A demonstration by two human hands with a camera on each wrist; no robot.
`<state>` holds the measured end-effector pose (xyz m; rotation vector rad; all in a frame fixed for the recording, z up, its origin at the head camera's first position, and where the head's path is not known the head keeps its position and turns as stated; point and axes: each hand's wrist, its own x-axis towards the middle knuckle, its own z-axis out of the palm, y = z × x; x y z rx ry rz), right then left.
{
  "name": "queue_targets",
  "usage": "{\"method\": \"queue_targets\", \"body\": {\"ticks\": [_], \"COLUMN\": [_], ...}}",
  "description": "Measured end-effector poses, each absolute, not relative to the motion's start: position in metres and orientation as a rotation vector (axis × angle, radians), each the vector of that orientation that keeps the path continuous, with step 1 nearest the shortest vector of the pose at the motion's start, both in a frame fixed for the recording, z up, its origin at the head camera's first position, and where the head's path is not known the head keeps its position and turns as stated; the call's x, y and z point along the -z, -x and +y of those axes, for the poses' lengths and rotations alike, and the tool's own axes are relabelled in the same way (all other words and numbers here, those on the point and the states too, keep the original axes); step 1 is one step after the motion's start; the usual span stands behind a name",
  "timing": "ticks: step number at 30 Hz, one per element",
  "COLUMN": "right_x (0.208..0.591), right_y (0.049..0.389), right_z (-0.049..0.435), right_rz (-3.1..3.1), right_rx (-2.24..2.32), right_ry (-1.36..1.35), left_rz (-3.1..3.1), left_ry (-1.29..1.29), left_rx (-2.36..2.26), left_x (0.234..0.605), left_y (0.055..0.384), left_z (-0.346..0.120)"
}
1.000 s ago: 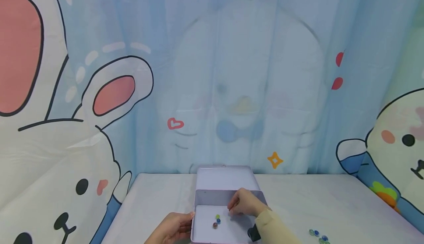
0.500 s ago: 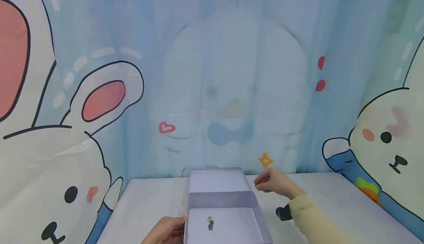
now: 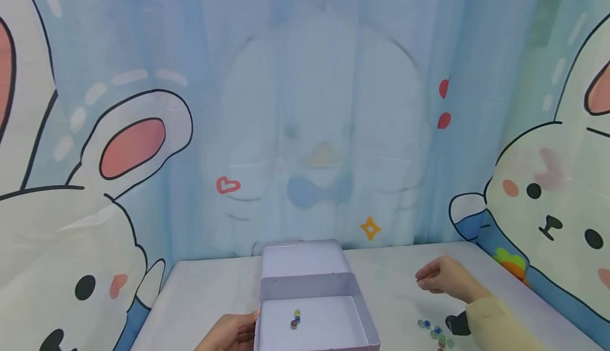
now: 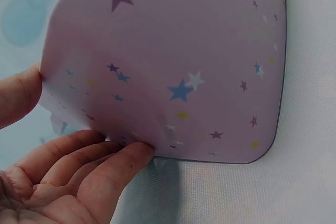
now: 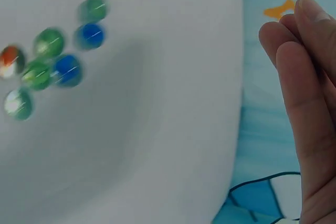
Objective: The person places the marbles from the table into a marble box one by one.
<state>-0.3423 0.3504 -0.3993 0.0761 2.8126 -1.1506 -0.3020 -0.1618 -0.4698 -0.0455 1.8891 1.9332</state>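
Note:
My left hand [image 3: 229,332] grips the left side of a lilac tin box [image 3: 305,287], which stands with its hinged lid [image 3: 302,259] laid back. In the left wrist view, thumb and fingers hold the edge of the star-patterned box [image 4: 178,77]. Inside lie a yellow-green marble [image 3: 297,313], a blue marble [image 3: 297,319] and a brown marble [image 3: 293,325]. To the right of the box, my right hand [image 3: 450,278] hovers over the table, its thumb and fingers close together and nothing visible between them. Several loose glass marbles [image 3: 436,335] lie below it, nearest the camera.
A white cloth covers the table [image 3: 205,287]. Behind it hangs a light-blue curtain [image 3: 324,102] printed with cartoon animals. A small black device [image 3: 458,323] sits at the right wrist by the cream sleeve [image 3: 500,327].
My right hand has left the box interior and moved right, over the table near the loose marbles. My left hand stays on the box. The head view has turned right.

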Motion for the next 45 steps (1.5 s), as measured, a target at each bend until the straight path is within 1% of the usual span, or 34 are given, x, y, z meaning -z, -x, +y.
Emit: {"method": "queue_targets", "body": {"ticks": [7,14,25,35,45], "right_x": [0.443,0.463,0.471,0.468,0.474], "right_y": [0.329,0.322,0.321,0.318,0.320], "right_z": [0.375,0.388,0.384,0.376,0.381], "right_rz": [2.725,2.685,2.705,2.757,2.735], "right_rx": [1.108,1.061,0.985,0.869,0.929], "right_ry": [-0.235,-0.316,-0.278,-0.183,-0.227], "left_rz": [1.853,1.846,1.849,1.829,1.848], "left_ry": [0.029,0.022,0.018,0.008,0.022], "left_rx": [-1.957,-1.960,-1.954,-1.978,-1.974], "left_x": [0.469,0.469,0.468,0.469,0.469], "left_y": [0.301,0.300,0.298,0.298,0.299], "left_z": [-0.162,-0.161,-0.162,-0.163,-0.162]}}
